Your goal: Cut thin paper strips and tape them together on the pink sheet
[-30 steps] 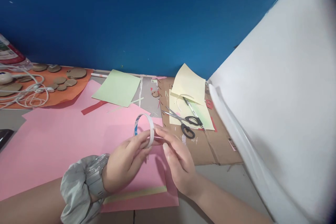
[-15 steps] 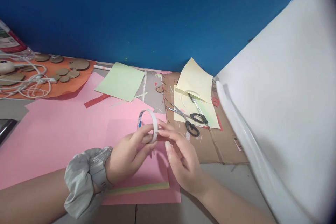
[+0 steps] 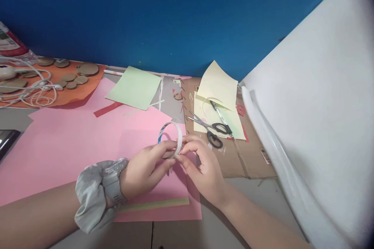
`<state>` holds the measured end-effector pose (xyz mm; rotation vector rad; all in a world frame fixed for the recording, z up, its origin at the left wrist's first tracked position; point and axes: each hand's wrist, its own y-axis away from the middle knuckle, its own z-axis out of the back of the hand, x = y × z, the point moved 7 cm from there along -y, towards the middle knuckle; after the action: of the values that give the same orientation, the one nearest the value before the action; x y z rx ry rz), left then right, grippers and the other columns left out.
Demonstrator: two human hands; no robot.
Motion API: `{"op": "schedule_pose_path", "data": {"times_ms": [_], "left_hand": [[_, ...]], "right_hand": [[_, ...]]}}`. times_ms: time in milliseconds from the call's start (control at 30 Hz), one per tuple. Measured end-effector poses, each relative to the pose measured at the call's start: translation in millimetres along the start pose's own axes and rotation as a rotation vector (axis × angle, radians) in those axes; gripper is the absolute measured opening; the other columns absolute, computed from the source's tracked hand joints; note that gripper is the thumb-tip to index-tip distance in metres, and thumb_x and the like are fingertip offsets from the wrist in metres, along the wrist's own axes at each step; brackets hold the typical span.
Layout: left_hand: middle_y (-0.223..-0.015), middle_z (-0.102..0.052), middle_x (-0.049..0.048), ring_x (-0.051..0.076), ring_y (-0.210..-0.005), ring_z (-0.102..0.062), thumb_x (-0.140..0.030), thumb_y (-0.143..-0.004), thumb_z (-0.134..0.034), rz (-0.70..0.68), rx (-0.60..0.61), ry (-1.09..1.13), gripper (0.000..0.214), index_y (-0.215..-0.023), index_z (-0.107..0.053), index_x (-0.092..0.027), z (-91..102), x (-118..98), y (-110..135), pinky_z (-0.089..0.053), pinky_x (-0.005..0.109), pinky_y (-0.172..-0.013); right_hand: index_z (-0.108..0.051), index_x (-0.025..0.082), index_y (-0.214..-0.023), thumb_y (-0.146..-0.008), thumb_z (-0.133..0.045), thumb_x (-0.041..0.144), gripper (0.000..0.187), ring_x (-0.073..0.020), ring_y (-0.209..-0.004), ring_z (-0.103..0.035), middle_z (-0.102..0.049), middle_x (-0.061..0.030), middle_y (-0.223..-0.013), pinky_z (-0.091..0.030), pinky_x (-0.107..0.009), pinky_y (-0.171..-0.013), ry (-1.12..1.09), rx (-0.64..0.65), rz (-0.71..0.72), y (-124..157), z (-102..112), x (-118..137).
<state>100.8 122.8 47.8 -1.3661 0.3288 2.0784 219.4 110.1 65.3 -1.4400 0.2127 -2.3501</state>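
My left hand (image 3: 144, 171) grips a thin white roll of tape (image 3: 172, 134) by its lower rim, holding it upright over a large pink paper sheet (image 3: 73, 144). A grey scrunchie and a watch sit on that wrist. My right hand (image 3: 201, 167) has its fingers curled and pinched against the right edge of the tape roll; whether it holds a loose tape end is too small to tell. Black-handled scissors (image 3: 212, 132) lie just beyond my right hand on pale yellow paper (image 3: 216, 85).
A flat cardboard piece (image 3: 242, 159) lies under the yellow paper. A green sheet (image 3: 134, 87) and a red strip (image 3: 106, 109) lie further back. Cardboard discs on orange paper (image 3: 73, 93) and a white cable (image 3: 26, 89) are at left. A white board (image 3: 315, 105) rises at right, a blue wall behind.
Both hands and the tape roll have drifted slightly right and away from me. My right fingers have curled in tighter against the roll's edge.
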Motion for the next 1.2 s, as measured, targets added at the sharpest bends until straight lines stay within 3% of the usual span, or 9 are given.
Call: {"op": "schedule_pose_path", "data": {"times_ms": [267, 533, 633, 767, 933, 1067, 1200], "left_hand": [[-0.083, -0.067, -0.0005, 0.012, -0.069, -0.063, -0.016, -0.091, -0.039, -0.006, 0.000, -0.045, 0.018, -0.108, -0.044, -0.020, 1.6, -0.7, 0.5, -0.046, 0.023, -0.066], [-0.073, -0.066, -0.0009, 0.013, -0.066, -0.059, -0.018, -0.091, -0.040, -0.050, -0.019, -0.155, 0.013, -0.102, -0.045, -0.019, 1.3, -6.4, -0.1, -0.045, 0.024, -0.063], [-0.079, -0.067, 0.0005, 0.014, -0.072, -0.062, -0.017, -0.091, -0.039, -0.020, -0.073, -0.169, 0.018, -0.108, -0.044, -0.020, 4.4, -2.1, 1.9, -0.047, 0.025, -0.065], [-0.102, -0.068, 0.0034, 0.014, -0.091, -0.064, -0.010, -0.089, -0.036, -0.055, -0.152, -0.123, 0.054, -0.138, -0.018, -0.023, 7.7, -1.1, 5.0, -0.049, 0.027, -0.077], [-0.106, -0.068, 0.0049, 0.019, -0.097, -0.062, -0.010, -0.087, -0.034, -0.107, -0.165, -0.204, 0.070, -0.146, 0.002, -0.025, 4.2, -5.3, 5.2, -0.050, 0.034, -0.081], [-0.102, -0.070, 0.0065, 0.022, -0.090, -0.063, -0.010, -0.088, -0.033, -0.113, -0.215, -0.318, 0.070, -0.146, 0.004, -0.021, 6.1, -8.1, 4.6, -0.050, 0.036, -0.076], [-0.090, -0.069, 0.0065, 0.022, -0.081, -0.062, -0.012, -0.090, -0.033, -0.146, -0.204, -0.486, 0.057, -0.143, -0.012, -0.018, 7.5, -7.9, 3.9, -0.049, 0.036, -0.071]], "right_hand": [[-0.045, 0.025, -0.111, -0.081, -0.061, 0.012, 0.036, -0.0159, -0.103, -0.050, -0.047, -0.0044, -0.108, -0.046, -0.030, -0.084, 0.017, -0.061, 0.063, 2.2, 1.9, 5.6], [-0.049, 0.023, -0.094, -0.084, -0.057, 0.010, 0.019, -0.0161, -0.103, -0.050, -0.049, -0.0037, -0.103, -0.043, -0.032, -0.089, 0.110, -0.081, 0.100, 2.8, 5.9, 7.3], [-0.050, 0.023, -0.091, -0.082, -0.058, 0.009, 0.018, -0.0165, -0.099, -0.052, -0.050, -0.0039, -0.099, -0.044, -0.033, -0.087, 0.155, -0.105, 0.161, 5.0, 8.7, 10.9], [-0.050, 0.022, -0.094, -0.079, -0.057, 0.005, 0.024, -0.0166, -0.094, -0.055, -0.054, -0.0043, -0.097, -0.048, -0.034, -0.082, 0.170, -0.066, 0.348, 7.9, 7.2, 23.2], [-0.049, 0.021, -0.097, -0.082, -0.056, 0.006, 0.023, -0.0156, -0.087, -0.060, -0.062, -0.0046, -0.087, -0.051, -0.031, -0.076, 0.202, -0.060, 0.581, 11.6, 8.7, 41.9], [-0.050, 0.022, -0.095, -0.081, -0.055, 0.003, 0.025, -0.0137, -0.079, -0.061, -0.063, -0.0023, -0.085, -0.051, -0.032, -0.074, 0.145, -0.113, 0.501, 8.1, 15.8, 36.0], [-0.050, 0.023, -0.092, -0.079, -0.057, 0.002, 0.026, -0.0141, -0.081, -0.059, -0.057, -0.0014, -0.087, -0.051, -0.034, -0.074, 0.006, -0.214, 0.304, 5.3, 23.3, 14.3]]}}
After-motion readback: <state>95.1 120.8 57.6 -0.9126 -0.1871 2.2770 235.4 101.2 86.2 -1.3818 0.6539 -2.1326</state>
